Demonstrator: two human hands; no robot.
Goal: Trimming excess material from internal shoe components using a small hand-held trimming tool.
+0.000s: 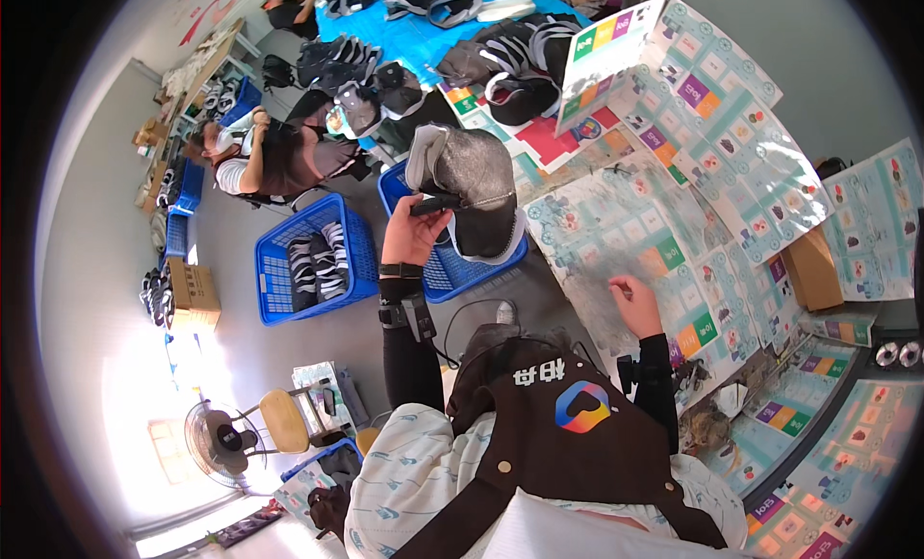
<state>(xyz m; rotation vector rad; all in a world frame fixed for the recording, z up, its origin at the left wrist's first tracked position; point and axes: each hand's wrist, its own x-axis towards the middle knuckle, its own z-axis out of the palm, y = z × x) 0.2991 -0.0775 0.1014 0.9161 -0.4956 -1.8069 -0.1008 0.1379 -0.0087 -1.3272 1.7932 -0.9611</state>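
Observation:
My left hand [416, 236] is raised in front of me, its thumb and fingers closed on a grey-and-black shoe upper [478, 179] with a pale lining and a whitish stitched edge. A dark strip shows at the fingertips; I cannot tell whether it is part of the upper. My right hand [639, 309] is apart from the upper, over the near edge of the worktable [606, 208]. Its fingers are curled, with thumb and forefinger together; anything between them is too small to make out. Grey fluff or dust lies on the table beside it.
Blue baskets [361, 261] stand on the floor, one holding stacked black-and-white pieces. More uppers [520, 97] are heaped across the far table. Printed cardboard panels [741, 165] rise at the right. A co-worker [274, 160] sits at the left; another person [289, 11] is farther back.

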